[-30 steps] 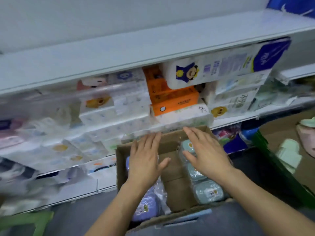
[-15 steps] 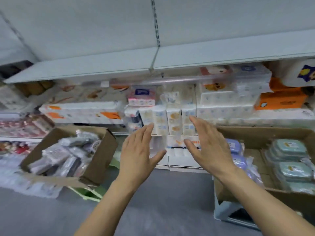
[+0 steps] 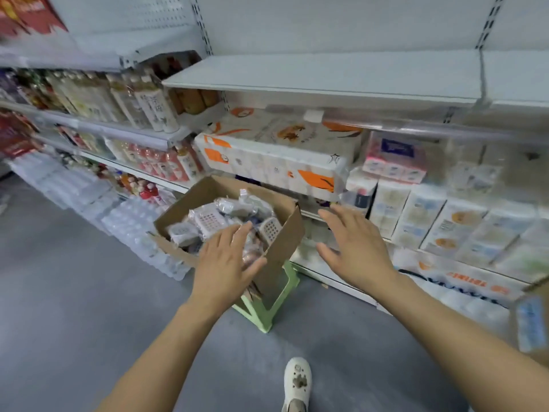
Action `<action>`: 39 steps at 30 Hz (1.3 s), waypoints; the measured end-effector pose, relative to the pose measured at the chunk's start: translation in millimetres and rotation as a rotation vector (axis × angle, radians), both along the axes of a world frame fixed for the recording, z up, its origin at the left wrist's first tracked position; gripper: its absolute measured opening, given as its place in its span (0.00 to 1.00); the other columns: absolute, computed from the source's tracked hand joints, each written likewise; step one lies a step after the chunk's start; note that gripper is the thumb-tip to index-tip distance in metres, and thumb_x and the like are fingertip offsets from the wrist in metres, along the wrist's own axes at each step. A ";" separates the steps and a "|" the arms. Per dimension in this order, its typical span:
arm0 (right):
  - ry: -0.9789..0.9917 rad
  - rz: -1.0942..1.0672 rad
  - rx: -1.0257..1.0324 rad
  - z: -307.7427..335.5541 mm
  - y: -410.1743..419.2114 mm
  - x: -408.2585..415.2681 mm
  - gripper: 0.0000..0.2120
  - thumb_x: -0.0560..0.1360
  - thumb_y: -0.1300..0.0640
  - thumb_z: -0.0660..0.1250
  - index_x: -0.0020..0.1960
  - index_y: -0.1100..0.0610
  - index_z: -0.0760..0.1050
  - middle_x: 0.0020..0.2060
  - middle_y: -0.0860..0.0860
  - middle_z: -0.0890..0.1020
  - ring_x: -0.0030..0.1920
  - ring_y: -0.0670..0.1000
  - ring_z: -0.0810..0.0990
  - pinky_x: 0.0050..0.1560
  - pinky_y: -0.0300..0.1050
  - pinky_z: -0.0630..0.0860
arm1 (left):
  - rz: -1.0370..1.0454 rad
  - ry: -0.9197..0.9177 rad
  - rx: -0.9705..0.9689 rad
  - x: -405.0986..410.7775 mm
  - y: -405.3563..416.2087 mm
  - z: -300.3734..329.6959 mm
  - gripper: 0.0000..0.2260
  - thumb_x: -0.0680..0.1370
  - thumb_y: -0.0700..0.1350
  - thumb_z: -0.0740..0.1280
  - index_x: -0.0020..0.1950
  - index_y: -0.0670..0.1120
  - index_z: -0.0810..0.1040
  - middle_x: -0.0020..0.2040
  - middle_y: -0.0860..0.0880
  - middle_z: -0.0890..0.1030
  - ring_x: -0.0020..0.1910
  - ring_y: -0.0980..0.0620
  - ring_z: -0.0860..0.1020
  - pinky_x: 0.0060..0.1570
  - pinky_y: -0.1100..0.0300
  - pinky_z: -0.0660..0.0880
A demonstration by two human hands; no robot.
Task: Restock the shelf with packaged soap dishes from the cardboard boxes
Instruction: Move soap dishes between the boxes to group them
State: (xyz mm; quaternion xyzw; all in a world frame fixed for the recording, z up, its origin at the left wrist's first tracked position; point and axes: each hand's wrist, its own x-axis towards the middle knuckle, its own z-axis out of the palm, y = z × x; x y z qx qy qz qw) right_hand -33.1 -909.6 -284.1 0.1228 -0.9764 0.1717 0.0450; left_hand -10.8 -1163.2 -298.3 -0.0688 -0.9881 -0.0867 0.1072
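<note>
A shop aisle with a grey floor (image 3: 74, 307) runs along white metal shelving. Far left of the left hand (image 3: 227, 260), the shelves carry rows of bottles (image 3: 148, 105), and shrink-wrapped packs of water bottles (image 3: 124, 221) are stacked on the floor; their number cannot be counted.

The left hand is flat, palm down, fingers straight and slightly spread, holding nothing. Its fingertips lie over the near edge of one open cardboard box (image 3: 285, 233), which sits tilted on one pale green plastic stool (image 3: 267, 304) just below the hand. The box is filled with packaged soap dishes (image 3: 208, 221) in clear wrap, heaped too loosely to count.

Above both hands, one white shelf (image 3: 326, 75) stands bare on top. Beneath it lies one large white and orange tissue pack (image 3: 276, 156).

The right hand (image 3: 356, 248) hovers just right of the box, apart from it, fingers straight and spread wide, holding nothing. Beyond it and to its right, more tissue packs (image 3: 430, 215) fill the shelf. Below the hands, one white shoe (image 3: 297, 382) stands on the floor. At the far right edge part of a second cardboard box (image 3: 531, 325) shows.
</note>
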 end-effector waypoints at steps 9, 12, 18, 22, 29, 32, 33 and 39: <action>-0.173 0.046 -0.039 -40.6 -97.7 -150.1 0.27 0.78 0.48 0.63 0.74 0.51 0.61 0.70 0.52 0.68 0.67 0.56 0.67 0.60 0.51 0.69 | 0.122 -0.159 0.022 -143.5 -117.1 -20.0 0.30 0.78 0.59 0.66 0.76 0.49 0.65 0.71 0.47 0.71 0.69 0.45 0.69 0.65 0.49 0.67; -0.277 0.065 -0.062 -61.4 -118.9 -187.8 0.27 0.78 0.50 0.63 0.74 0.51 0.62 0.69 0.53 0.70 0.67 0.56 0.68 0.61 0.52 0.71 | 0.137 -0.237 0.063 -180.4 -138.1 -34.2 0.31 0.78 0.58 0.66 0.77 0.50 0.63 0.72 0.47 0.70 0.71 0.45 0.66 0.67 0.49 0.65; -0.565 0.104 -0.082 -114.6 -172.9 -229.3 0.25 0.79 0.51 0.62 0.74 0.52 0.63 0.70 0.54 0.70 0.67 0.56 0.70 0.63 0.47 0.70 | 0.135 -0.405 0.100 -225.6 -177.7 -75.4 0.32 0.78 0.63 0.63 0.77 0.50 0.62 0.73 0.47 0.68 0.72 0.46 0.65 0.69 0.50 0.63; -0.766 -0.015 -0.093 -155.8 -204.9 -237.6 0.23 0.80 0.50 0.60 0.74 0.52 0.63 0.69 0.54 0.70 0.67 0.54 0.71 0.63 0.46 0.70 | 0.111 -0.495 0.137 -261.0 -210.4 -107.1 0.30 0.78 0.58 0.66 0.77 0.49 0.63 0.74 0.47 0.68 0.72 0.46 0.65 0.68 0.49 0.63; -0.941 -0.425 -0.130 -229.8 -249.6 -239.2 0.23 0.81 0.52 0.59 0.74 0.56 0.61 0.67 0.57 0.73 0.65 0.57 0.74 0.59 0.45 0.72 | 0.029 -0.661 0.238 -357.8 -270.2 -156.3 0.23 0.80 0.59 0.63 0.71 0.49 0.71 0.65 0.47 0.74 0.66 0.44 0.72 0.63 0.48 0.71; -1.007 -0.612 -0.196 -265.5 -264.8 -232.4 0.14 0.81 0.56 0.58 0.65 0.59 0.69 0.59 0.58 0.79 0.57 0.56 0.79 0.49 0.41 0.70 | 0.059 -0.672 0.280 -408.4 -292.6 -186.5 0.19 0.81 0.53 0.62 0.70 0.47 0.71 0.65 0.47 0.74 0.64 0.46 0.73 0.64 0.49 0.70; -1.026 -0.681 -0.226 -277.0 -268.9 -229.8 0.12 0.81 0.56 0.58 0.62 0.60 0.72 0.58 0.58 0.79 0.57 0.56 0.79 0.49 0.41 0.70 | 0.081 -0.668 0.289 -425.6 -300.0 -200.1 0.20 0.81 0.51 0.62 0.71 0.45 0.70 0.66 0.46 0.73 0.65 0.45 0.72 0.64 0.50 0.69; -0.918 -1.123 -0.388 -319.5 -298.1 -222.7 0.17 0.79 0.51 0.62 0.60 0.63 0.72 0.56 0.62 0.78 0.56 0.61 0.78 0.52 0.48 0.74 | 0.191 -0.886 0.234 -495.1 -334.1 -294.0 0.28 0.74 0.57 0.67 0.70 0.45 0.70 0.63 0.42 0.77 0.58 0.40 0.77 0.59 0.45 0.76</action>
